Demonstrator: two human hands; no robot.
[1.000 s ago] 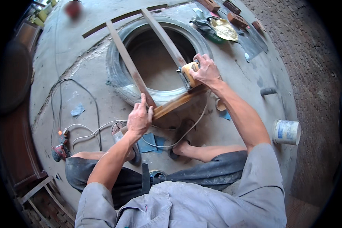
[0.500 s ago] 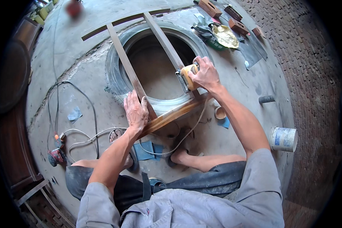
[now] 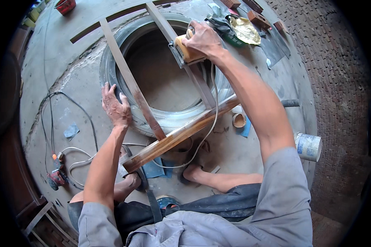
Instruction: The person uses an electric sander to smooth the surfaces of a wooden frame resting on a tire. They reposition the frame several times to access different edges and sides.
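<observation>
My right hand (image 3: 204,40) is wrapped round a yellow power sander (image 3: 188,50), which sits on the right rail (image 3: 198,84) of a wooden frame. The frame's near crosspiece (image 3: 181,132) is lighter, striped wood, and its far bar (image 3: 86,33) is dark. Beneath the frame lies a big tyre (image 3: 111,66). My left hand (image 3: 117,107) is open with fingers apart, at the tyre's left edge beside the left rail (image 3: 130,76). Whether it presses on the rubber I cannot tell. A pale cord (image 3: 213,103) hangs from the sander. My hand hides part of the sander's top.
A red power tool (image 3: 55,178) and looped cables (image 3: 66,92) lie at left. Blue sandpaper sheets (image 3: 152,169) are by my feet. A small round container (image 3: 239,120) and a white bucket (image 3: 309,147) are at right. Bricks (image 3: 259,19) and gold foil (image 3: 245,29) lie far right.
My right hand and the sander have moved away from me along the right rail. My left hand has left the near end of the left rail and shifted left to the tyre's edge.
</observation>
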